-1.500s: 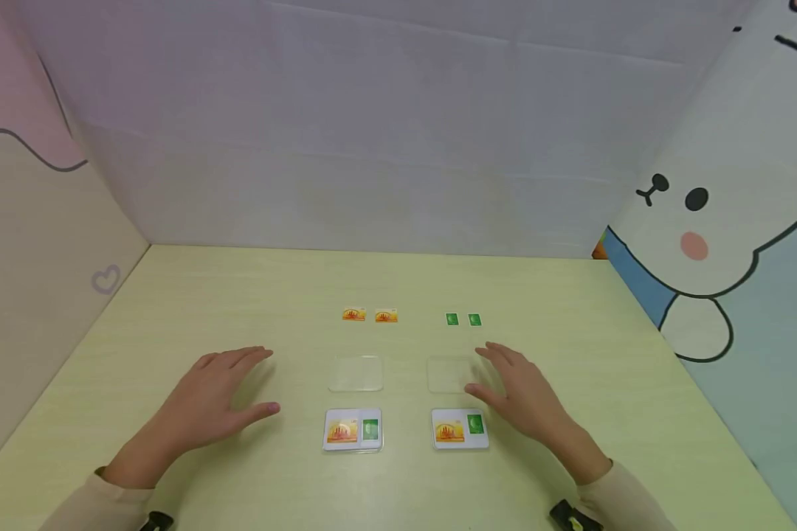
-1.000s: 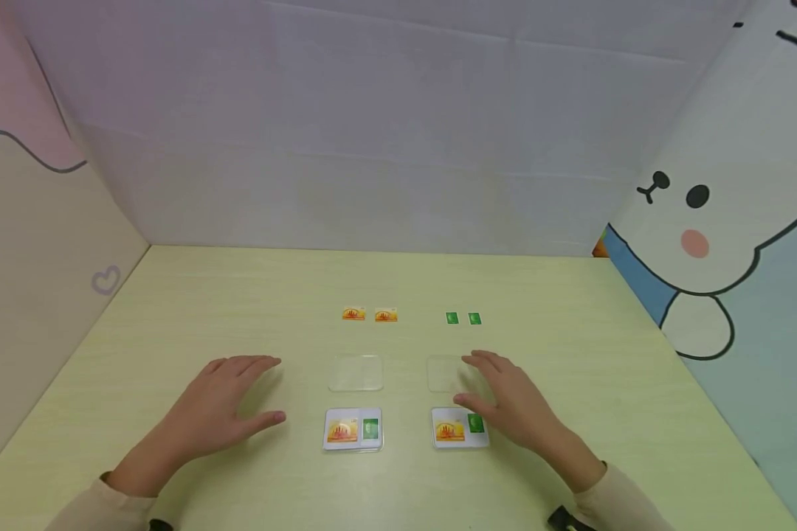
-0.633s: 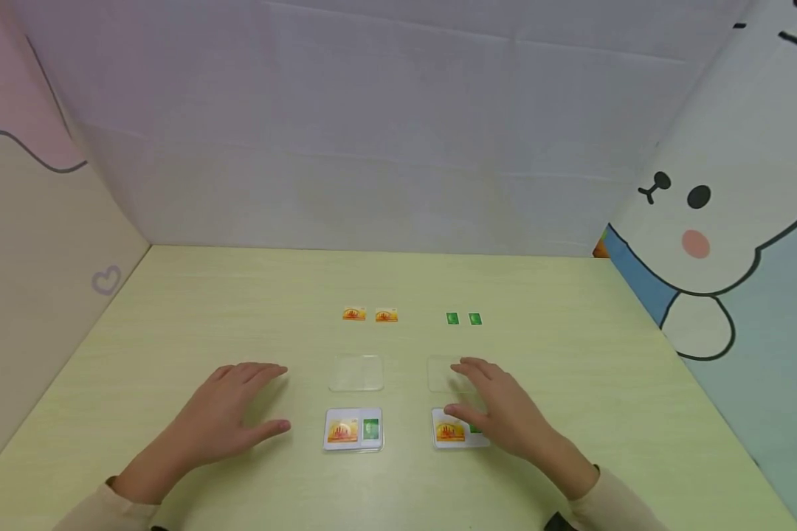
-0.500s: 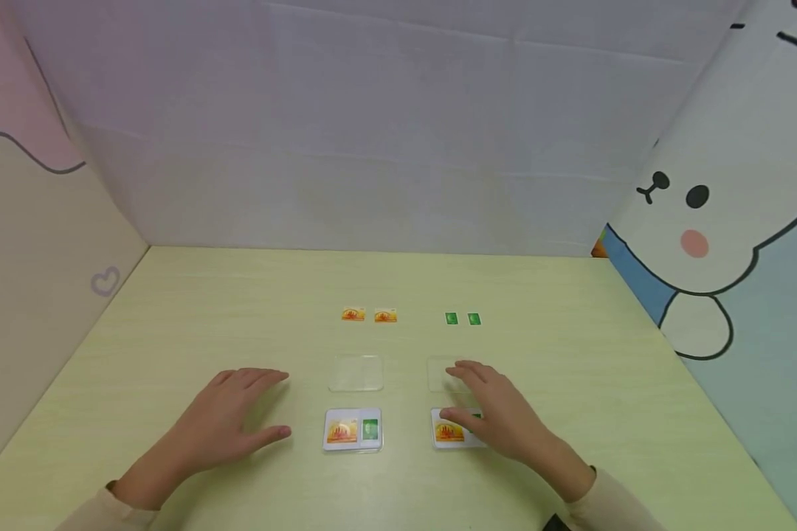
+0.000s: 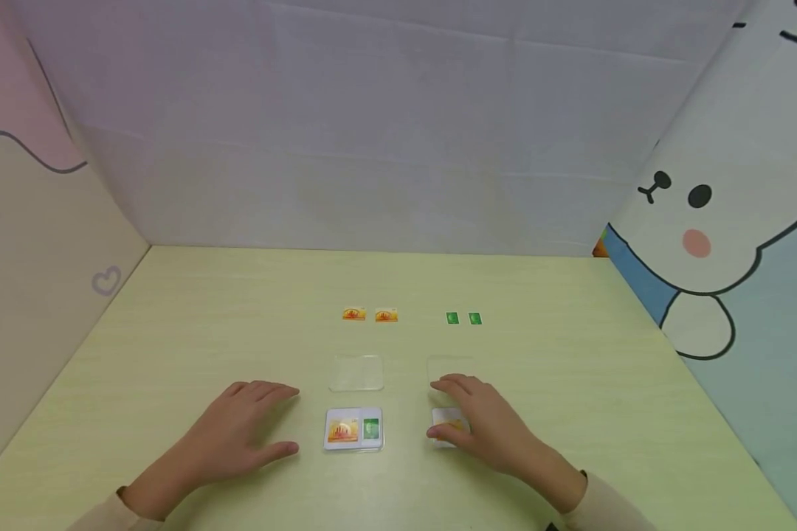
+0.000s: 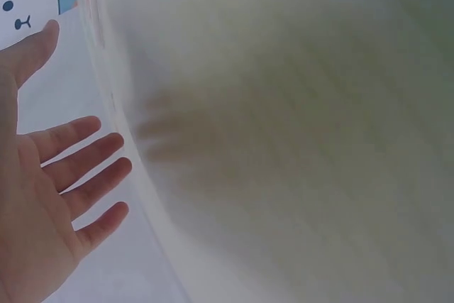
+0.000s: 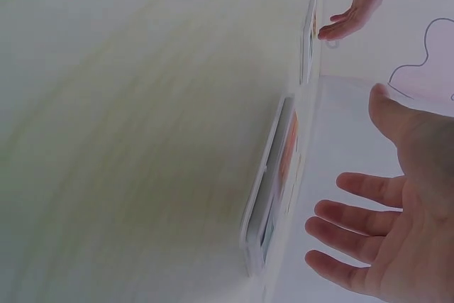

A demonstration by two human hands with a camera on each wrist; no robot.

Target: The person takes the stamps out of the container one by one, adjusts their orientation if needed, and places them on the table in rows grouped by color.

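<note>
My left hand (image 5: 235,435) hovers left of the left card case (image 5: 343,429), fingers spread and holding nothing. That case carries an orange picture and a green one on white. My right hand (image 5: 481,424) is above the right card case (image 5: 442,415), hiding much of it, including its green picture. In the right wrist view a gap shows between the fingers (image 7: 355,235) and this case (image 7: 273,182). Behind the cases lie two clear plastic covers, a left one (image 5: 356,373) and a right one (image 5: 448,365) partly behind the right fingertips.
Two orange stamps (image 5: 354,313) (image 5: 386,315) lie farther back on the pale table (image 5: 239,295). To their right are two small green stamps (image 5: 452,318) (image 5: 474,318). A white cloth wall (image 5: 372,147) stands behind, with printed panels at both sides.
Both hands have drifted nearer the front edge and inward. The right hand has come over the right case and covers more of it. Cases, covers and stamps stay where they were.
</note>
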